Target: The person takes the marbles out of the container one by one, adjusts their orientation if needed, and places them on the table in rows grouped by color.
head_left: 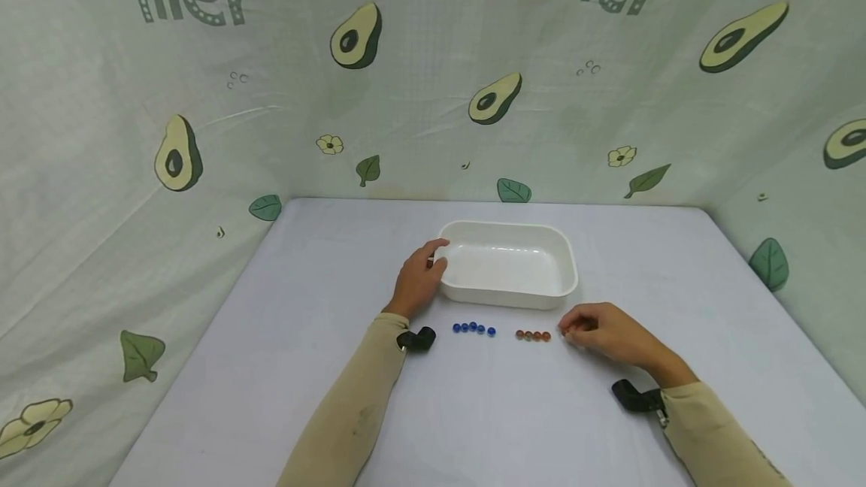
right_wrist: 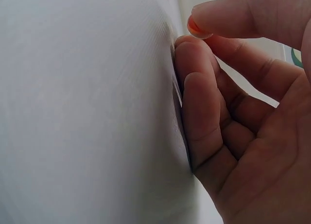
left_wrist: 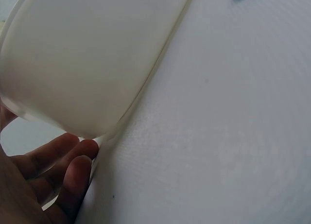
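A shallow white rectangular tray (head_left: 510, 297) stands on the table, and my left hand (head_left: 416, 280) grips its left end, with thumb and forefinger at the rim. In the left wrist view the other fingers (left_wrist: 75, 178) curl by the tray's outer wall. My right hand (head_left: 612, 333) rests on the table just off the tray's front right corner. Between its thumb and forefinger it pinches an orange glass marble (right_wrist: 195, 28), partly hidden by the thumb. Left of that hand lies a short row of orange-brown marbles (head_left: 533, 336). Further left is a row of blue marbles (head_left: 473, 328).
A white cloth covers the table (head_left: 325, 269). Both marble rows lie in front of the tray, with a small gap between them. Behind and at the sides hangs a pale curtain (head_left: 419, 126) printed with avocados and leaves. Each wrist carries a black camera.
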Demonstrator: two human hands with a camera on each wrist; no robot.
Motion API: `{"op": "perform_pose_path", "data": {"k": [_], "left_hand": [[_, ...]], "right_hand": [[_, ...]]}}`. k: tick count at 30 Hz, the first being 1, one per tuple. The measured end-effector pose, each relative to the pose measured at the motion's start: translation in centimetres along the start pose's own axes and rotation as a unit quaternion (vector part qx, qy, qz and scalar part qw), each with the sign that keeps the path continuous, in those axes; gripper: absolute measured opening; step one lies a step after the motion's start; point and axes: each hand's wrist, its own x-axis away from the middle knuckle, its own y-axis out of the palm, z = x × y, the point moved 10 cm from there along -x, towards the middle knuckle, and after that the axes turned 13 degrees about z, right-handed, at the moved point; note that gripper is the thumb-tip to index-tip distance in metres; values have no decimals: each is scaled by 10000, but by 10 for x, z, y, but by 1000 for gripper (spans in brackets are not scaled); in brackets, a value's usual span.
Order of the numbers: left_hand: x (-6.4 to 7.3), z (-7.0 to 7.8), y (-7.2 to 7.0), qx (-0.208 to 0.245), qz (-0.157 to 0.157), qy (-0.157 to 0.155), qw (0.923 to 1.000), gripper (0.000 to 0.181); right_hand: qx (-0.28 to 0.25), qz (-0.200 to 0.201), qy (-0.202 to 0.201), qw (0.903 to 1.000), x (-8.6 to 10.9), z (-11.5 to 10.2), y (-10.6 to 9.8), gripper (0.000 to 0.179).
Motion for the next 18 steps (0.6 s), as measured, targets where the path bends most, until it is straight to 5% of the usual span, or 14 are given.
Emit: {"op": "perform_pose_path", "data": {"k": [18], "left_hand": [[-2, -2, 2, -45, -67, -91, 9999, 43]], "right_hand": [[207, 53, -236, 9995, 0, -7, 8, 10]]}}
